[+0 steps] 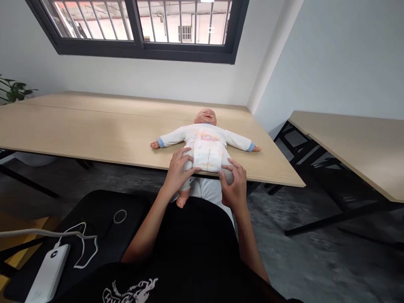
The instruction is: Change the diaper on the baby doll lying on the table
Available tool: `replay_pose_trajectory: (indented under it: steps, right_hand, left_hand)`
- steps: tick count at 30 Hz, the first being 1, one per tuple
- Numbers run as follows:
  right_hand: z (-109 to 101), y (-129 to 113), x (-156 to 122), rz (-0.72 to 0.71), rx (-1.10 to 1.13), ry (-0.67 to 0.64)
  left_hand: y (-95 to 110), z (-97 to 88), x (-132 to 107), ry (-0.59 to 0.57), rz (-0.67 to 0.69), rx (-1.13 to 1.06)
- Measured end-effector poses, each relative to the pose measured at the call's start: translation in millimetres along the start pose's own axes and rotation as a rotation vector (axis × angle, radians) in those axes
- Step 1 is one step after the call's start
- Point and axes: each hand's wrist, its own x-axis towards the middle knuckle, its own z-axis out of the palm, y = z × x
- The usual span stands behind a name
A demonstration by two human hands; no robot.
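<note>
Left hand point(179, 167) curled at the doll's point(205, 131) hip, right hand point(234, 179) at the other, and whether they're pinching or merely resting, I can't tell! The white diaper point(207, 155) lies between them, across the doll's front; one foot point(182, 198) dangles below the left, the other (annoyingly) hidden.

Black shirt point(198, 252) filling the bottom centre, and there's a white print point(131, 292) with lettering, low and left of middle! Pale trousers point(208, 191) peek out mid-frame, forearms point(158, 223) bare.
</note>
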Motion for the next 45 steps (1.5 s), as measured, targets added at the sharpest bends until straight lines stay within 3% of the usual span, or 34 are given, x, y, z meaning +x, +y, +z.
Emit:
replay_pose_trajectory:
  steps: [5, 11, 18, 23, 30, 45]
  right_hand:
    - [12.5, -9.7, -3.2, 0.054, -0.042, 0.078]
    - [26.6, -11.4, -6.1, 0.133, -0.06, 0.17]
    - [14.4, -8.8, 10.1, 0.119, 0.014, 0.106]
    - [18.9, -10.8, 24.2, 0.076, 0.004, 0.085]
    - [27.5, -10.5, 15.5, 0.085, -0.02, 0.118]
    - [24.8, -10.7, 15.2, 0.135, 0.018, 0.095]
  left_hand:
    - [-0.8, -0.5, 0.7, 0.012, 0.005, -0.072]
    - [-3.7, -0.6, 3.8, 0.007, -0.082, -0.257]
    - [-2.2, -4.1, 4.1, -0.004, -0.101, -0.252]
    - [2.4, -2.5, 5.0, 0.01, -0.109, -0.181]
    - [9.2, 6.4, 8.5, 0.085, -0.18, -0.135]
    - [-1.2, 2.7, 12.0, 0.038, -0.201, -0.184]
